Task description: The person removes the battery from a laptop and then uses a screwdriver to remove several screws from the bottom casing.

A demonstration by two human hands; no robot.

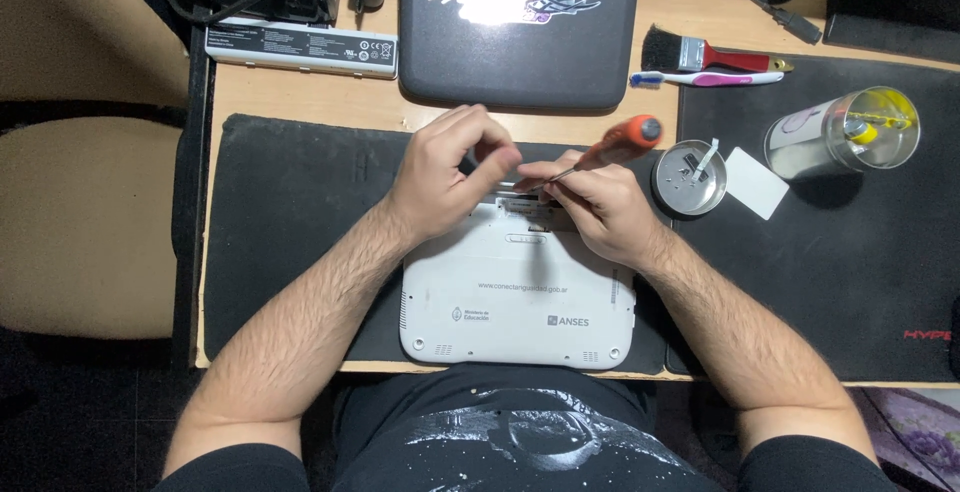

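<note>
While the white laptop (515, 297) lies upside down on the black mat (290, 212) at the near edge of the table (320, 102), both hands work at its far edge, where a slot or bay seems to be open. The right hand (600, 207) is closed around an orange-handled screwdriver (612, 147), its thin shaft slanting down and left to a tip that sits at the laptop's edge, partly hidden by fingers. The left hand (445, 172) has its fingertips curled and pressed together right beside that tip, seemingly pinching or steadying something small; what exactly, I cannot tell.

To do this well, the tip should sit square in the screw head before any turn, with steady downward pressure so it does not slip and scar the plastic. The left fingers are best kept close enough to catch a loose screw, yet clear of the blade. The small round tin (688, 180) just right of the hands looks like the sensible place for loose parts.
</note>
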